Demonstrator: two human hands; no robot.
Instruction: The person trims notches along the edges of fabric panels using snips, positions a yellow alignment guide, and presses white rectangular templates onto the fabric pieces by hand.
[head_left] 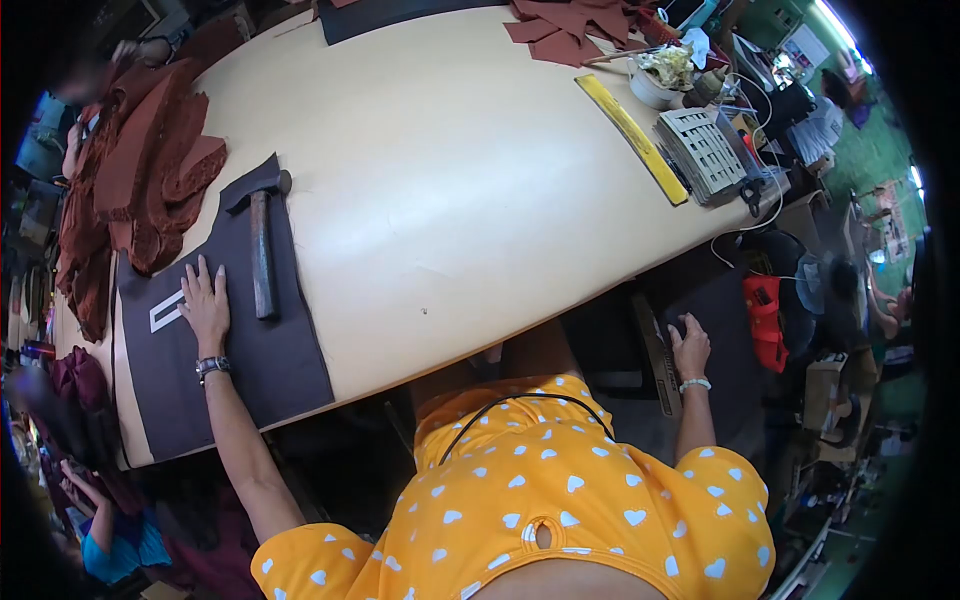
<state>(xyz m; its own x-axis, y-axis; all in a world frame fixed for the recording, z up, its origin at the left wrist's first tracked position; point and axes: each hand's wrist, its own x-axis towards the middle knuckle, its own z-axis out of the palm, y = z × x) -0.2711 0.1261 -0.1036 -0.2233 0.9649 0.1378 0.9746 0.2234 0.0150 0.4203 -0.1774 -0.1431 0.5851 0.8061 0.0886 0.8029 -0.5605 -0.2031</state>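
My left hand [206, 305] lies open and flat on a dark cut fabric piece [265, 365], fingers spread. Its fingertips reach a white rectangular template with a slot [160, 317]. To its right a hammer [262, 255] with a worn handle rests on the same piece. Off the table's front edge, my right hand [690, 350] is beside a cardboard box edge [655, 355], over dark material [725, 345]. Its fingers are slightly bent and apart, with nothing visible in them.
Rust-brown fabric [150, 170] is heaped at the left of the pale table [400, 200]. A yellow ruler [632, 140], a stack of slotted cards [700, 150] and a white tub [655, 85] stand at the right. Other people are at left and far right.
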